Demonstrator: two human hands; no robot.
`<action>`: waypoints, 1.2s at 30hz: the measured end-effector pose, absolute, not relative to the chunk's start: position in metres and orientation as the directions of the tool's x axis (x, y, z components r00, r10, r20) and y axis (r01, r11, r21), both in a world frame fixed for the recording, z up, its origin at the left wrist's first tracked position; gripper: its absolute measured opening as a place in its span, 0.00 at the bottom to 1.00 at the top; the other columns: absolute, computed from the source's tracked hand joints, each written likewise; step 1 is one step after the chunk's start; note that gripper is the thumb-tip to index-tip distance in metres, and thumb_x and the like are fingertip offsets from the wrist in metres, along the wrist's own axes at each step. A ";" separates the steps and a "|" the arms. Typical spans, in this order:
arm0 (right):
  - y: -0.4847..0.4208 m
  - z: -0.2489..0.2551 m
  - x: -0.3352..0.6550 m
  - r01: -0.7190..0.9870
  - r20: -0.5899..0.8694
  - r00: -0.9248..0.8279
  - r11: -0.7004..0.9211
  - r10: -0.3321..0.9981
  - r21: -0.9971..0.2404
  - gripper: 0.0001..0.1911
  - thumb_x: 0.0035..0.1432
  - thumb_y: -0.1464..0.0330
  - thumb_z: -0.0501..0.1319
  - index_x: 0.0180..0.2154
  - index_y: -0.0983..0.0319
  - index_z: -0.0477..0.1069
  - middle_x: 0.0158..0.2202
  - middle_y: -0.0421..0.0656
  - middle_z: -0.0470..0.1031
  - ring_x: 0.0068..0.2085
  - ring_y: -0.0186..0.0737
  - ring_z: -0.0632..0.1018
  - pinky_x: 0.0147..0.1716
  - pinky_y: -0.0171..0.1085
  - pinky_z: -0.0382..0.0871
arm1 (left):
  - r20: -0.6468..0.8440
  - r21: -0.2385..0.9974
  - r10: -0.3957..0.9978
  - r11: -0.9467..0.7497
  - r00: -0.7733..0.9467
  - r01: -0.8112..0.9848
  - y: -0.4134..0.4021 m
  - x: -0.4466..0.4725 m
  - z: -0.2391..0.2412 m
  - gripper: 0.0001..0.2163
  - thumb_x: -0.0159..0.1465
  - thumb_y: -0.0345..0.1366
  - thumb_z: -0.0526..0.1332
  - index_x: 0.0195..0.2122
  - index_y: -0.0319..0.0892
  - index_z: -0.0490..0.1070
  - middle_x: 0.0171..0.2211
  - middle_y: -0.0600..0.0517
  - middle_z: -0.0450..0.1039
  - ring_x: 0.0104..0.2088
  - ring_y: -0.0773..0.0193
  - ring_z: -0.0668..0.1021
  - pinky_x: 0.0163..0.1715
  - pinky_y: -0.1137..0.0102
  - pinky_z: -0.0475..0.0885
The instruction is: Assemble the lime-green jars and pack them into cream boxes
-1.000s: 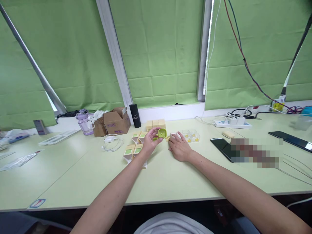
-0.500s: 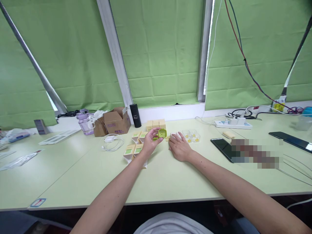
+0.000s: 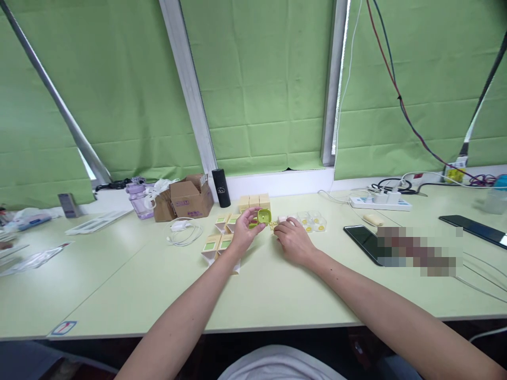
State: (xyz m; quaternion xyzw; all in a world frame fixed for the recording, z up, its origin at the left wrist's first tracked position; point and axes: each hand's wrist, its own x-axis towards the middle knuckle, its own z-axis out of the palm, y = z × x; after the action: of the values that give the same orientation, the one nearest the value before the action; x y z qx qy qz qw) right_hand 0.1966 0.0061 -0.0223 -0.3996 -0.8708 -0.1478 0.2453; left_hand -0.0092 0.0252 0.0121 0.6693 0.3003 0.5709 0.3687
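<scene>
Clearly, the small hollow piece (image 3: 264, 216) is lime-green; squarish, with rounded corners.

Office-like workroom: long table (image 3: 158, 301), power strip (image 3: 380, 203), green blinds (image 3: 265, 79).

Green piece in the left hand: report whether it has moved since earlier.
No; against the black cylinder, the green piece, held by the left hand, shows no clear shift.
</scene>
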 end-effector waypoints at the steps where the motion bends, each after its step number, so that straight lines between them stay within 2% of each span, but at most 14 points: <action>1: 0.006 -0.022 0.196 0.765 0.557 -0.552 0.643 0.620 0.043 0.16 0.59 0.78 0.59 0.46 0.64 0.80 0.47 0.52 0.82 0.51 0.51 0.77 0.62 0.51 0.61 | 0.546 0.835 0.822 -0.550 0.166 -0.020 0.025 -0.009 0.012 0.26 0.55 0.41 0.75 0.53 0.44 0.73 0.53 0.43 0.79 0.54 0.51 0.80 0.48 0.63 0.75; 4: 0.006 -0.025 0.195 0.760 0.603 -0.499 0.649 0.622 -0.041 0.16 0.58 0.81 0.57 0.41 0.63 0.80 0.42 0.52 0.82 0.45 0.49 0.78 0.49 0.45 0.69 | 0.548 0.833 0.820 -0.553 0.163 -0.017 0.025 -0.010 0.012 0.25 0.55 0.41 0.75 0.53 0.44 0.73 0.53 0.43 0.79 0.54 0.50 0.80 0.47 0.63 0.75; 7: 0.004 -0.028 0.194 0.714 0.652 -0.462 0.688 0.601 -0.128 0.16 0.59 0.81 0.54 0.38 0.62 0.79 0.40 0.51 0.81 0.43 0.48 0.78 0.42 0.42 0.71 | 0.548 0.833 0.822 -0.553 0.159 -0.012 0.025 -0.010 0.013 0.25 0.55 0.41 0.75 0.52 0.44 0.73 0.52 0.44 0.79 0.54 0.51 0.80 0.47 0.64 0.75; 11: -0.003 -0.023 0.197 0.565 0.747 -0.417 0.791 0.518 -0.233 0.16 0.65 0.78 0.51 0.40 0.60 0.75 0.38 0.49 0.79 0.41 0.46 0.78 0.39 0.43 0.73 | 0.550 0.831 0.821 -0.556 0.151 -0.001 0.025 -0.010 0.013 0.24 0.55 0.40 0.75 0.52 0.44 0.73 0.51 0.45 0.79 0.51 0.53 0.81 0.46 0.64 0.74; 14: -0.012 -0.015 0.198 0.402 0.803 -0.357 0.854 0.478 -0.330 0.15 0.69 0.75 0.51 0.46 0.56 0.74 0.43 0.48 0.78 0.45 0.47 0.78 0.43 0.46 0.76 | 0.562 0.820 0.816 -0.571 0.134 0.043 0.027 -0.010 0.013 0.23 0.55 0.37 0.74 0.51 0.44 0.73 0.50 0.45 0.80 0.51 0.53 0.81 0.47 0.64 0.74; 18: -0.020 -0.005 0.196 0.255 0.820 -0.181 0.831 0.543 -0.494 0.15 0.72 0.68 0.52 0.49 0.53 0.77 0.47 0.48 0.74 0.43 0.46 0.78 0.38 0.47 0.81 | 0.571 0.806 0.810 -0.584 0.135 0.095 0.028 -0.009 0.012 0.22 0.56 0.36 0.73 0.51 0.45 0.74 0.51 0.45 0.80 0.54 0.52 0.80 0.49 0.62 0.73; 23: -0.018 -0.001 0.192 0.068 0.741 -0.005 0.740 0.671 -0.669 0.12 0.71 0.58 0.60 0.46 0.55 0.79 0.45 0.47 0.74 0.40 0.44 0.78 0.35 0.46 0.84 | 0.566 0.803 0.809 -0.585 0.159 0.114 0.028 -0.009 0.008 0.23 0.57 0.37 0.73 0.54 0.45 0.73 0.52 0.45 0.79 0.54 0.51 0.80 0.50 0.60 0.75; 26: -0.013 -0.001 0.192 -0.030 0.655 0.064 0.657 0.753 -0.753 0.16 0.66 0.53 0.65 0.43 0.57 0.79 0.42 0.46 0.77 0.38 0.43 0.80 0.35 0.46 0.84 | 0.566 0.797 0.805 -0.590 0.177 0.129 0.029 -0.010 0.007 0.22 0.57 0.36 0.72 0.54 0.45 0.73 0.53 0.44 0.79 0.53 0.52 0.80 0.51 0.60 0.75; 31: -0.007 -0.001 0.193 -0.165 0.489 0.094 0.498 0.867 -0.852 0.24 0.56 0.47 0.70 0.39 0.61 0.80 0.30 0.43 0.79 0.30 0.41 0.80 0.33 0.45 0.81 | 0.565 0.791 0.802 -0.593 0.193 0.152 0.028 -0.010 0.007 0.22 0.58 0.34 0.71 0.54 0.45 0.73 0.54 0.44 0.79 0.53 0.52 0.80 0.51 0.60 0.75; 36: -0.002 -0.001 0.196 -0.314 0.327 0.076 0.334 0.942 -0.888 0.28 0.46 0.44 0.75 0.31 0.62 0.79 0.25 0.42 0.76 0.27 0.38 0.77 0.28 0.41 0.79 | 0.567 0.779 0.802 -0.597 0.189 0.192 0.026 -0.008 0.008 0.22 0.58 0.34 0.72 0.54 0.44 0.74 0.54 0.44 0.79 0.53 0.52 0.80 0.52 0.60 0.73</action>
State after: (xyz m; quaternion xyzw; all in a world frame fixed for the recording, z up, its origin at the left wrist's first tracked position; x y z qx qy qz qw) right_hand 0.1959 -0.0017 -0.0014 -0.3242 -0.4839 0.4772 0.6581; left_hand -0.0081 0.0258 0.0079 0.7163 0.3467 0.5341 0.2854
